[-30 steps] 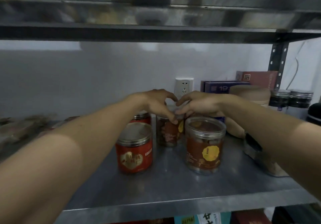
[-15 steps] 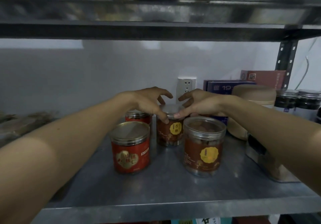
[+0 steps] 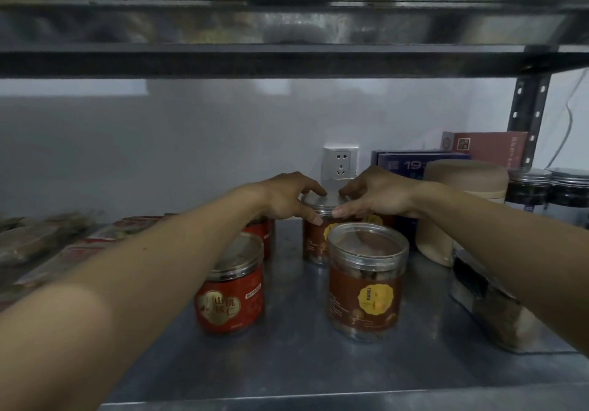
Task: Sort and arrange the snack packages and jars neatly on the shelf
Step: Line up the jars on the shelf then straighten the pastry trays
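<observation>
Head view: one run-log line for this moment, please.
left hand: grips rear brown jar at lid | right hand: grips same lid | rear brown jar: upright on shelf, behind front brown jar

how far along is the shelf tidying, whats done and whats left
Done: the front red jar and rear red jar stand in line, and the front brown jar stands upright beside them. In hand: the left hand and right hand both grip the rear brown jar at its lid. To do: the flat snack packages at far left look loosely heaped.

Two red jars (image 3: 229, 302), at least two brown jars (image 3: 366, 292), two boxes (image 3: 487, 146), two hands (image 3: 287, 197).
</observation>
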{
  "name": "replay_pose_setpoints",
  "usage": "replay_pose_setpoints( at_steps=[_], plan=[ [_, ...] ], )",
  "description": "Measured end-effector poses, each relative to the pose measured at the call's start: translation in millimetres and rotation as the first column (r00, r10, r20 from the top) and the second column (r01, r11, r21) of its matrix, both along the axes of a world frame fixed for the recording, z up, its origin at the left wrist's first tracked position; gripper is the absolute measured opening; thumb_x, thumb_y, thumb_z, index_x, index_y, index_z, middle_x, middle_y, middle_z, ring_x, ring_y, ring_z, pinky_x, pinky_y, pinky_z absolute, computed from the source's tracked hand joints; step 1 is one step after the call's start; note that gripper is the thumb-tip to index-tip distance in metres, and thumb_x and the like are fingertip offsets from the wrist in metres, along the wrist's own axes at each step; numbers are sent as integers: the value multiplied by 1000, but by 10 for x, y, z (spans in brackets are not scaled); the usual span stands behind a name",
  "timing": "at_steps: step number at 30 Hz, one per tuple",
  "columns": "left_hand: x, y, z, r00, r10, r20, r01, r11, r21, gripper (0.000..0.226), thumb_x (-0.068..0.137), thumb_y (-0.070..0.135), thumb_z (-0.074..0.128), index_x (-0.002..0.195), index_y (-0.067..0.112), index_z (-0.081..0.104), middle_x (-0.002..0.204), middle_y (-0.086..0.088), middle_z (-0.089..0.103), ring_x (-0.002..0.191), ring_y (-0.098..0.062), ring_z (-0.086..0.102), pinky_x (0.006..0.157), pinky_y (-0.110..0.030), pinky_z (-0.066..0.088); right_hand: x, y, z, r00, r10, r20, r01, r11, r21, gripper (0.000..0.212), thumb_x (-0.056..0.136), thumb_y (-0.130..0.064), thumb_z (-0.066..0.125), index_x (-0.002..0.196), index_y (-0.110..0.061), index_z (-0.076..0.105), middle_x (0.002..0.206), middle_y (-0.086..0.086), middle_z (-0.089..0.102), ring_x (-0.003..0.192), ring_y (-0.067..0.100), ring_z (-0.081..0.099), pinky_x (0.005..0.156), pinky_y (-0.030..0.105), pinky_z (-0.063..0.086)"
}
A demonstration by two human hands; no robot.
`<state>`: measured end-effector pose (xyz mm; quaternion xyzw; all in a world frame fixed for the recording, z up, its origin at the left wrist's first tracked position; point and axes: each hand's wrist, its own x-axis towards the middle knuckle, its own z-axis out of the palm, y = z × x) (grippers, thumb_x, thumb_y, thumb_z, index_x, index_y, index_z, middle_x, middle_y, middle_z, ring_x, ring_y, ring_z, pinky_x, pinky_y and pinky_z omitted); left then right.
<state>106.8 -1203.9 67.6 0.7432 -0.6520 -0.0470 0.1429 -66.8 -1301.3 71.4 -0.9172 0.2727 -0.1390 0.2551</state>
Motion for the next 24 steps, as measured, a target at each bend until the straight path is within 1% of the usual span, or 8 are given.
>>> replay_pose_setpoints(
  at_steps=[2, 5, 8, 10, 14, 19, 22, 24],
  plan=[
    [-2, -29, -4, 1000, 5, -12, -5, 1000, -1, 65, 80, 43, 72, 138, 31, 47, 144, -3, 44, 126, -22, 45, 94, -29, 37, 5, -28, -4, 1000, -20, 5, 20, 1000, 0, 65, 72, -40, 81, 124, -6, 62, 123, 5, 64, 106, 16, 62, 95, 33, 52],
    [7, -31, -22, 999, 9, -46, -9, 1000, 1, 65, 81, 41, 72, 140, 31, 45, 143, -3, 46, 124, -20, 47, 87, -24, 34, 26, -61, 3, 1000, -14, 10, 14, 1000, 18, 63, 70, -41, 82, 118, -5, 65, 116, 4, 67, 100, 16, 66, 93, 37, 55],
    [-2, -25, -26, 989, 10, -148, -5, 999, 33, 67, 83, 34, 72, 143, 29, 42, 139, -10, 51, 104, -18, 58, 72, -14, 42, 32, -72, 10, 1000, -20, 20, 20, 999, 26, 64, 68, -41, 84, 116, -3, 66, 111, 3, 68, 97, 16, 69, 89, 36, 57],
    [-23, -25, -15, 979, 1, -203, 9, 999, 50, 68, 83, 29, 73, 143, 26, 41, 136, -13, 54, 94, -18, 62, 68, -13, 47, 18, -82, 20, 1000, -10, 11, 9, 1000, 26, 54, 68, -40, 84, 107, -5, 71, 103, 3, 73, 93, 15, 71, 86, 35, 58],
    [-83, -29, 9, 978, -14, -209, 25, 998, 49, 69, 81, 29, 74, 143, 26, 43, 130, -13, 57, 85, -16, 66, 73, -17, 51, -63, -88, 39, 999, 25, -21, -24, 999, 32, 43, 66, -46, 80, 92, -12, 77, 91, 1, 76, 88, 13, 72, 85, 35, 59],
    [-126, -19, 6, 974, -34, -222, 45, 998, 44, 67, 82, 28, 74, 142, 25, 44, 123, -7, 59, 91, -17, 65, 81, -23, 53, -109, -78, 15, 1000, -16, -9, 16, 999, -51, 51, 74, -47, 74, 111, -12, 72, 115, -2, 69, 102, 12, 66, 95, 33, 53],
    [-126, -20, -3, 971, -31, -236, 43, 998, 48, 67, 82, 28, 74, 142, 25, 44, 127, -10, 58, 97, -20, 66, 88, -28, 54, -127, -61, 11, 1000, -11, -6, 11, 999, -46, 47, 77, -44, 72, 111, -11, 71, 112, 0, 70, 95, 7, 66, 87, 23, 52],
    [-122, -21, -18, 970, -29, -242, 42, 998, 49, 68, 82, 28, 74, 142, 26, 44, 127, -12, 59, 99, -22, 67, 91, -30, 54, -128, -63, 3, 1000, -19, 1, 19, 999, -36, 46, 77, -42, 74, 111, -10, 71, 109, 0, 71, 93, 8, 68, 87, 25, 54]
  ],
)
